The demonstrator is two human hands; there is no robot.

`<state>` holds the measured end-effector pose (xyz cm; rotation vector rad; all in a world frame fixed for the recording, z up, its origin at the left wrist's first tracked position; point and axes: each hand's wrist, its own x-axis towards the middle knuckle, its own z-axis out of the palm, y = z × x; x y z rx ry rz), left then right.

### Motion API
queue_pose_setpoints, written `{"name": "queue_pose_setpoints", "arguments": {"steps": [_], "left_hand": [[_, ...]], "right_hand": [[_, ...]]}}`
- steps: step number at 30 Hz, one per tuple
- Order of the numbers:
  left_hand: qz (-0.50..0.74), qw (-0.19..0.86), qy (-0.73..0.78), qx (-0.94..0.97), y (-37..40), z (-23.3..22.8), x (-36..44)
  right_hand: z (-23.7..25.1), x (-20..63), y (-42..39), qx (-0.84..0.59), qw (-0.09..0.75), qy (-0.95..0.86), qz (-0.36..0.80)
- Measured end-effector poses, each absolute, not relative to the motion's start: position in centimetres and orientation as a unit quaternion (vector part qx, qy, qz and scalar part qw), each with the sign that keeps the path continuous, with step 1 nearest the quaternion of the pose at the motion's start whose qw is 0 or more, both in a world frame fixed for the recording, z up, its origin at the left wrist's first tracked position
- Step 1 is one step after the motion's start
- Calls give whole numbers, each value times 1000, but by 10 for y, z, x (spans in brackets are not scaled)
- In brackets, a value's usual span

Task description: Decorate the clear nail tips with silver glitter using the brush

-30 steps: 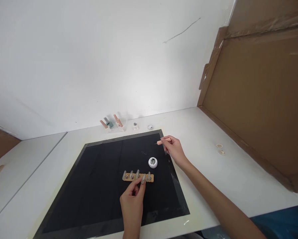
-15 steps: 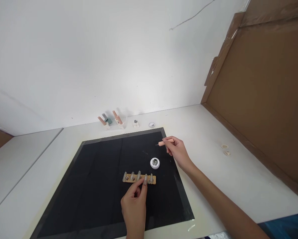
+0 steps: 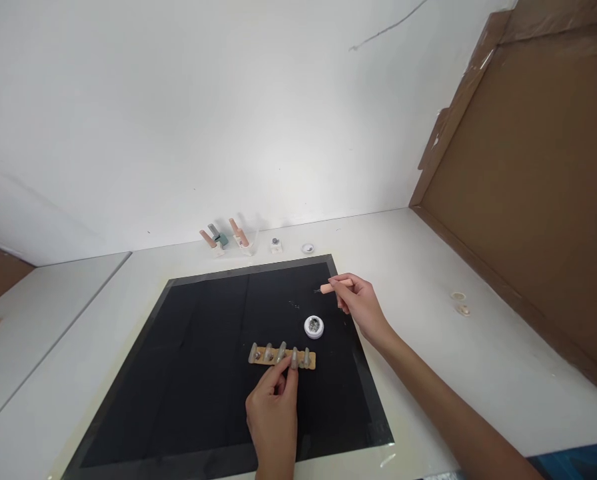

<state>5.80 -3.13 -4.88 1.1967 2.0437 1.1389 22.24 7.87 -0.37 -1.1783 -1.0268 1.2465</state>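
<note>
My left hand point(image 3: 273, 403) pinches with thumb and forefinger at a grey-green false nail point(image 3: 294, 355), near the right end of a tan strip point(image 3: 312, 361). Several similar false nails stand in a row along the strip, which lies on a black mat point(image 3: 203, 380). My right hand point(image 3: 361, 307) is closed around a small brush point(image 3: 327, 289) with a peach handle. Its dark tip points left, held above the mat and apart from the nails. Between the two hands sits a round white pot point(image 3: 314, 327) with dark silvery contents.
Nail polish bottles point(image 3: 216, 248) with peach and grey-green caps stand by the wall, some in a clear holder. To their right are a small white bottle point(image 3: 276, 246) and a white lid point(image 3: 307, 249). Two small round pieces point(image 3: 462, 311) lie right; a cardboard panel point(image 3: 528, 180) rises beyond.
The whole view has shifted slightly, with things appearing a little further right. Both hands keep nearly the same pose and hold.
</note>
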Motion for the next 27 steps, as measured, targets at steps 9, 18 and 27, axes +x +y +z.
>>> {"name": "queue_pose_setpoints", "arguments": {"steps": [9,18,27], "left_hand": [[427,247,741,456,-32,-46,58],[405,253,739,475,-37,-44,52],[368,245,739,508,-47,-50,46]], "right_hand": [[-3,219,77,-490,539,-436,528],[-4,219,76,-477,539,-452,527],[0,214,63,-374,447,-551,597]]}}
